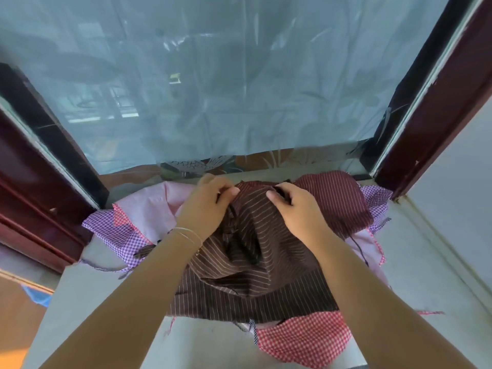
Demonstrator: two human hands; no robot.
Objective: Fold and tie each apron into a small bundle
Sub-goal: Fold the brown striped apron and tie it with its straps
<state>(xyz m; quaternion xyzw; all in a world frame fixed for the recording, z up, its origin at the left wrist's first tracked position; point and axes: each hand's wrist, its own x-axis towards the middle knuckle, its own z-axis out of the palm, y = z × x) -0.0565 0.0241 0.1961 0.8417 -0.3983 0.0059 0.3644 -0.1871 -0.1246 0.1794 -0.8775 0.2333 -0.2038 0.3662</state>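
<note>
While the brown striped apron (255, 251) is lying rumpled on top of a heap of checked and pink aprons (306, 339) on the pale ledge (415, 262), the left hand (206, 206) and right hand (295, 209) are each pinching a dark tie (231, 209) at its far edge.

I see matt woven cloth on the brown striped apron (255, 262), glossy dark-red wood on the window frame (436, 102), and thin shiny metal bangles (187, 234) on my wrist.
</note>
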